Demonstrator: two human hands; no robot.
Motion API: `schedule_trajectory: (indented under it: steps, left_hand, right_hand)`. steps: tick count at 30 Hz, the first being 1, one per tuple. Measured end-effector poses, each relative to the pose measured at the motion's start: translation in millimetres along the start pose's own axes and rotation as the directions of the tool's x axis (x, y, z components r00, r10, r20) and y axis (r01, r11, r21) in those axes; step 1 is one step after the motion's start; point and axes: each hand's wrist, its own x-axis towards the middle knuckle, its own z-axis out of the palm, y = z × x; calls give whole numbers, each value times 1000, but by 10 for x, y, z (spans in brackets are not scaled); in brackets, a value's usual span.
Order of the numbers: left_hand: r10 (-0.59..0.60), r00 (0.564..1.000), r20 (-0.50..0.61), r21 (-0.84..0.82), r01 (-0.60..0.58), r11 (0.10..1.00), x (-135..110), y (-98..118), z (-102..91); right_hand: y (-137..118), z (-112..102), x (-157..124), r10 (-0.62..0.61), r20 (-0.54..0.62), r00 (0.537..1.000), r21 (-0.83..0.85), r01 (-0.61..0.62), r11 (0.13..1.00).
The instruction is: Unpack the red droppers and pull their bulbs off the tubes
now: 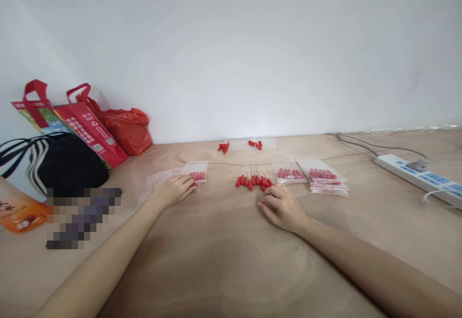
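Note:
My left hand lies with outstretched fingers on a pile of clear plastic bags. At its fingertips is a small zip bag holding several red-tipped sticks. In the middle of the table, thin white sticks with red bulb-shaped tips are fanned out, tips towards me. My right hand rests at their right end, thumb apart from the curled fingers. Its fingertips are by the nearest red tips; whether they touch is unclear. To its right lie a filled bag and a stack of filled bags.
Loose red pieces and clear bags lie near the wall. Bags crowd the left side: a red plastic bag, a red carrier bag and a black drawstring bag. A corded power strip lies right.

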Motion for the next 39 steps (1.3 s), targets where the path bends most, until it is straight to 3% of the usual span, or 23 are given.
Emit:
schedule_trajectory:
  steps: [4,8,11,14,18,21,25,30,39]
  left_hand:
    - [-17,983,185,162,-14,987,131,104,-50]
    - [-79,951,300,194,21,981,271,188,-94]
    - [-101,951,292,196,44,980,358,298,-140]
    - [-140,940,312,146,98,984,437,555,-219]
    - [-134,930,341,-43,158,987,528,987,-307]
    - [-160,925,345,-172,229,958,560,1162,-336]
    - [-257,909,328,-239,343,908,482,1188,-388]
    - [-296,891,343,-237,387,891,352,1192,-428]
    - [-247,950,191,-77,266,961,410,1323,-368]
  right_hand:
    - [3,3,5,-20,1,1000,-4,20,1000]
    - [13,5,7,-31,6,999,1,31,1000]
    - [20,12,10,-40,4,999,1,40,999]
    - [25,23,16,-47,12,999,2,47,999]
    - [30,32,21,-49,28,998,13,49,999]
    - [35,31,20,-46,47,998,18,46,999]
    - [43,27,19,-41,72,997,22,40,999]
    - [14,69,64,-32,97,995,38,29,999]
    - [-171,282,307,-43,137,990,-14,46,999]
